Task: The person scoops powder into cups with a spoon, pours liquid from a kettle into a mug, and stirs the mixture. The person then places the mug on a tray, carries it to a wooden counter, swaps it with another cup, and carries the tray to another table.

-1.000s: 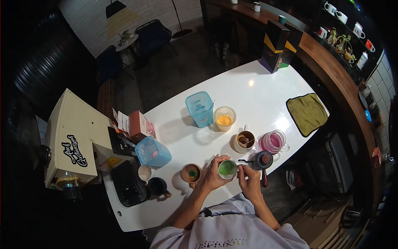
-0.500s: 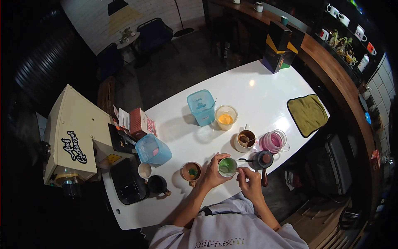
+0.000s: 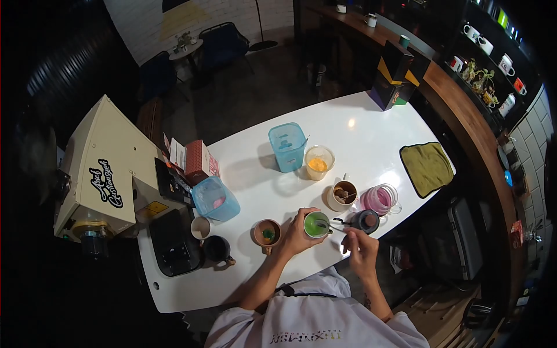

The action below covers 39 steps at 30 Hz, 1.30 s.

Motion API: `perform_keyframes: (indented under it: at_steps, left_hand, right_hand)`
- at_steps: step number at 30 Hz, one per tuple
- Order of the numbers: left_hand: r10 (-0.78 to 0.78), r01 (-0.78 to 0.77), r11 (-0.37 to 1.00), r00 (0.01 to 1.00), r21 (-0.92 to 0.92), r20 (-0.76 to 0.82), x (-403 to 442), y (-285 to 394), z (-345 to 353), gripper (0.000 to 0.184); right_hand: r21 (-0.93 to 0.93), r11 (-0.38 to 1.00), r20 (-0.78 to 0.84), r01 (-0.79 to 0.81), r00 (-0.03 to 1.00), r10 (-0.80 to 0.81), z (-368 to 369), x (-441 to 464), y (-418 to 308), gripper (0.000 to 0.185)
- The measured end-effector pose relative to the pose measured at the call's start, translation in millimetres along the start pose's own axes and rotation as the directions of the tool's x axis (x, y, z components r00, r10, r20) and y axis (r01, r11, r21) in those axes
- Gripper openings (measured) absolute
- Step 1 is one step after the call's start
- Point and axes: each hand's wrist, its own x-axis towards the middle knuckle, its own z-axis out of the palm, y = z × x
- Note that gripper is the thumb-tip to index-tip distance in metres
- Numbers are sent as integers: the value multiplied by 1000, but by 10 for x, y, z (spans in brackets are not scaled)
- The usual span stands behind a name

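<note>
My left hand (image 3: pixel 297 235) is wrapped round the side of a cup holding green liquid (image 3: pixel 315 223). In my right hand (image 3: pixel 361 250) I pinch the handle of a spoon (image 3: pixel 334 228), whose bowl end dips into the green liquid. Just right of the cup stands a dark round tool with a brown top (image 3: pixel 366 221), which looks like a coffee tamper or portafilter; my right hand partly covers it. A brown mug with a dark green patch inside (image 3: pixel 267 232) sits left of my left hand.
Beyond my hands stand a mug with tea bags (image 3: pixel 342 194), a glass pitcher of pink liquid (image 3: pixel 380 199), a cup with orange contents (image 3: pixel 318 162) and a blue container (image 3: pixel 286 147). A cream coffee grinder (image 3: pixel 110 168) occupies the left. A green cloth (image 3: pixel 427 169) lies right.
My right hand has moved slightly right, and the spoon lies at a flatter slant over the cup's rim. The green contents look smoother and more spread out. The whole view has shifted slightly.
</note>
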Motion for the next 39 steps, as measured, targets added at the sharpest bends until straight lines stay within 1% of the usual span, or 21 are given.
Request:
perform_keyframes:
  at_steps: [2,3,4,5,6,7,8,10,11,13,16,19,20,22,24,25,28,32,34,38,39]
  left_hand:
    - [-12,12,1000,1000,2,2,4,27,-24,76]
    - [-9,9,1000,1000,25,3,6,39,-36,76]
    - [-5,5,999,1000,49,5,5,49,-40,76]
    - [-1,1,999,1000,47,6,4,41,-41,76]
    - [1,-2,1000,1000,16,6,0,17,-38,77]
    - [5,-5,1000,1000,-15,6,-5,-8,-34,77]
    - [9,-9,1000,1000,-16,10,-9,-30,-30,77]
    - [7,-8,1000,1000,-21,-12,-10,-28,-38,77]
    - [9,-10,1000,1000,-24,-8,-20,-20,-44,77]
    - [68,-58,991,995,124,-77,-15,91,-92,76]
    - [107,-86,981,988,175,-112,-50,110,-119,75]
    - [36,-15,992,985,127,-167,-105,167,-148,73]
    - [35,-14,992,985,126,-167,-115,177,-159,73]
    - [-13,26,996,988,85,-154,-138,187,-187,74]
    - [-28,38,997,989,67,-145,-170,182,-195,74]
    - [-40,46,998,991,50,-131,-187,180,-192,75]
    - [-64,71,996,992,55,-111,-233,168,-172,76]
    - [-27,36,996,992,78,-120,-273,189,-137,77]
    - [-55,62,995,995,84,-83,-274,187,-135,78]
    - [-78,82,995,995,62,-63,-260,205,-129,79]
    - [-71,75,995,995,61,-66,-251,186,-123,79]
  right_hand:
    - [280,956,-90,-88,989,117,-56,9,33,22]
    - [338,938,-127,-81,983,131,-92,40,55,26]
    - [336,939,-129,-77,983,127,-146,65,53,26]
    - [381,923,-180,-63,974,140,-199,106,33,28]
    - [423,905,-231,-46,960,157,-261,137,20,31]
    - [411,912,-271,-20,952,143,-330,172,129,31]
    - [480,877,-286,11,947,144,-409,210,196,29]
    - [547,837,-287,-3,939,192,-524,249,246,27]
    - [545,838,-292,-2,937,192,-530,246,258,27]
    - [588,809,-285,-17,931,226,-533,232,294,25]
    - [597,801,-241,-53,940,243,-424,177,299,27]
    - [613,784,-206,-95,939,274,-279,129,319,25]
    - [629,770,-191,-107,939,286,-233,119,333,24]
    - [641,761,-170,-99,948,268,-167,112,365,23]
    - [631,760,-149,-156,937,316,-100,132,394,23]
    - [634,756,-129,-163,942,311,-83,139,463,21]
    - [616,768,-102,-176,949,299,0,195,563,21]
    - [579,784,-64,-225,946,319,85,254,644,20]
    - [591,774,-56,-227,946,320,136,278,697,24]
    - [567,786,-50,-246,942,331,189,316,738,25]
    - [560,778,-24,-283,934,357,198,325,725,25]
